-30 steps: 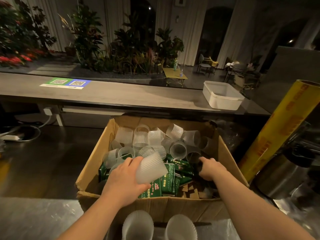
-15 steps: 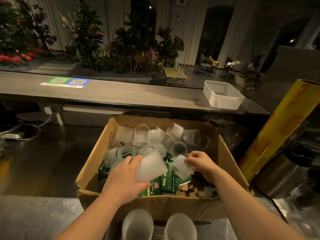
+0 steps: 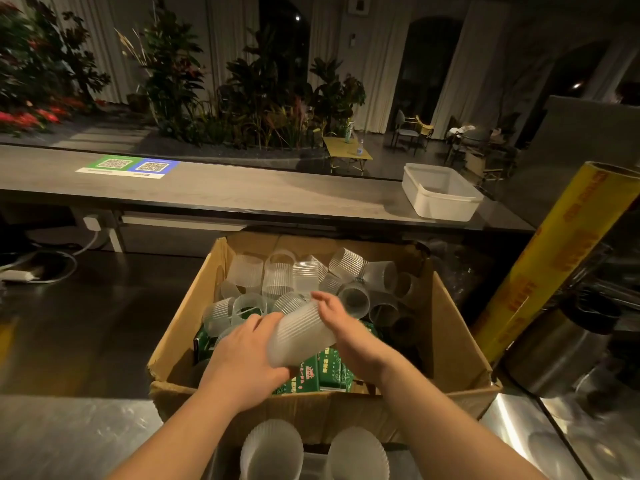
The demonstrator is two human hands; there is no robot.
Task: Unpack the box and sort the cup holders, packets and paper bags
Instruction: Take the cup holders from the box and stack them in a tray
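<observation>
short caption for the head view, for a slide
Left hand grips a stack of ribbed cup holders while right hand presses its end, above a cardboard box of green packets.

A café or drinks shop is shown, viewed from the serving side. A long grey wooden counter [image 3: 242, 192] is set across from nine to three o'clock, with a green-and-blue QR-code sticker [image 3: 128, 167] fixed at eleven o'clock. Beyond, at one o'clock, a small yellow table [image 3: 346, 150] and grey chairs [image 3: 408, 131] are placed beside leafy indoor plants [image 3: 263, 98]. At twelve o'clock, ribbed translucent plastic cup holders [image 3: 277, 275] and green printed packets [image 3: 325, 374] are stocked in an open brown cardboard box [image 3: 446, 334]. A brushed steel worktop [image 3: 69, 441] is seen at seven o'clock.
</observation>
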